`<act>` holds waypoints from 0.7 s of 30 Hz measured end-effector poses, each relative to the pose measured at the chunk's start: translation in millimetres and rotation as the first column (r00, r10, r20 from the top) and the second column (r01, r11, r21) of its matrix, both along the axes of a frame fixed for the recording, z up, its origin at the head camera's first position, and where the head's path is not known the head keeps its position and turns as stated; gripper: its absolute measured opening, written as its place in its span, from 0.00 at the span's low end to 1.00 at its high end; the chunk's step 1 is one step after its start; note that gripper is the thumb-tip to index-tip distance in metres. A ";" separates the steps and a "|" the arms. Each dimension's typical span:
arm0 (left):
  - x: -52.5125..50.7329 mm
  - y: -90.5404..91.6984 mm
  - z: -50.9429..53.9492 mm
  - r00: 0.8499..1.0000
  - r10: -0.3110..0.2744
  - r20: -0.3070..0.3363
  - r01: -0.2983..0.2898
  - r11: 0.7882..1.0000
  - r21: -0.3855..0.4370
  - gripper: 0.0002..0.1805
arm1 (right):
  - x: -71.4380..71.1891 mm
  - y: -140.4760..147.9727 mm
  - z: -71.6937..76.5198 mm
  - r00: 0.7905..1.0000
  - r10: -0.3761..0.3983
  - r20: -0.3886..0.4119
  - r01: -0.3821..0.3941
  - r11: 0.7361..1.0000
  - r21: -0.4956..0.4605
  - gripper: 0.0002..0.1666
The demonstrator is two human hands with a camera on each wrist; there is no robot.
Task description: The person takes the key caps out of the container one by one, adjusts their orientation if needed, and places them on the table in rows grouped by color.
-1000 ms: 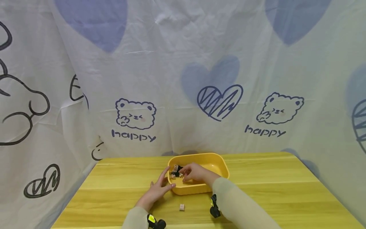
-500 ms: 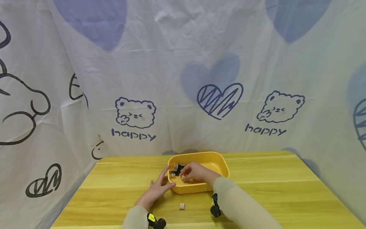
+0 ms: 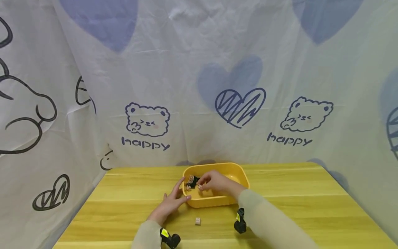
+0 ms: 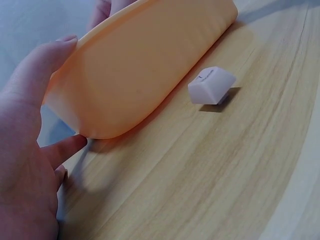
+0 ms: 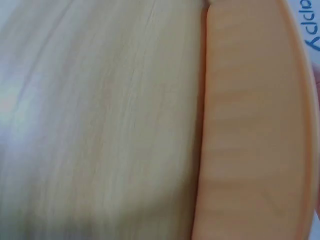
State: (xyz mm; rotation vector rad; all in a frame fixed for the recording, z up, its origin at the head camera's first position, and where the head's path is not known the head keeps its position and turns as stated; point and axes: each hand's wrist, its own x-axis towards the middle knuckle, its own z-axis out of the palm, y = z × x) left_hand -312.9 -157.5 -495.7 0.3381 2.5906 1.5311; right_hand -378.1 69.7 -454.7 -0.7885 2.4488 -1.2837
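A small pale piece (image 3: 199, 186) is pinched in the right hand's fingertips (image 3: 203, 188), inside the yellow bin (image 3: 214, 202), beside dark pieces (image 3: 192, 182). The left hand (image 3: 169, 204), spread wide, touches the bin's left end. Nearer, a keycap (image 3: 198, 221) lies on the tabletop (image 3: 124, 207).

The head view looks forward and down at the yellow bin (image 3: 214, 202) from well back. Both wrist views face it closely, sharing its near wall (image 4: 125, 90).
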 end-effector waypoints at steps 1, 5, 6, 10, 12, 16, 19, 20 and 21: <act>-0.1 0.1 0.2 1.000 0.000 0.001 0.000 1.000 -0.002 0.43 | 1.2 1.0 1.7 1.000 0.005 -0.008 -0.005 1.000 0.002 0.13; 0.0 0.1 1.2 1.000 0.002 0.012 -0.002 1.000 0.001 0.43 | 7.0 5.5 6.9 0.999 0.010 -0.032 -0.010 1.000 0.005 0.14; 0.1 0.2 0.9 1.000 0.002 0.013 -0.002 1.000 0.001 0.43 | 9.0 6.7 8.0 0.999 0.004 -0.039 -0.004 1.000 0.004 0.14; 0.0 -1.2 -1.2 1.000 0.004 0.025 -0.004 1.000 0.000 0.43 | 17.8 10.5 12.7 0.999 -0.020 -0.049 0.020 1.000 0.000 0.14; -0.9 -1.4 -2.7 1.000 0.005 0.027 -0.005 1.000 -0.001 0.43 | 22.1 13.1 15.1 0.998 -0.029 -0.051 0.029 1.000 0.002 0.14; -2.4 -1.8 -4.6 0.999 0.014 0.038 -0.014 1.000 0.005 0.43 | 30.4 19.0 20.2 0.997 -0.061 -0.045 0.060 0.998 -0.006 0.15; -3.7 -1.5 -4.7 0.999 0.019 0.035 -0.019 1.000 0.002 0.43 | 36.1 23.2 24.1 0.996 -0.088 -0.024 0.087 0.995 -0.037 0.17; -3.9 -1.3 -4.6 0.999 0.020 0.035 -0.020 1.000 0.001 0.44 | 38.0 24.4 25.3 0.996 -0.091 -0.018 0.090 0.995 -0.052 0.17; -4.1 -1.2 -4.4 0.999 0.021 0.035 -0.021 1.000 0.000 0.44 | 40.1 25.6 26.3 0.996 -0.092 -0.013 0.091 0.994 -0.064 0.17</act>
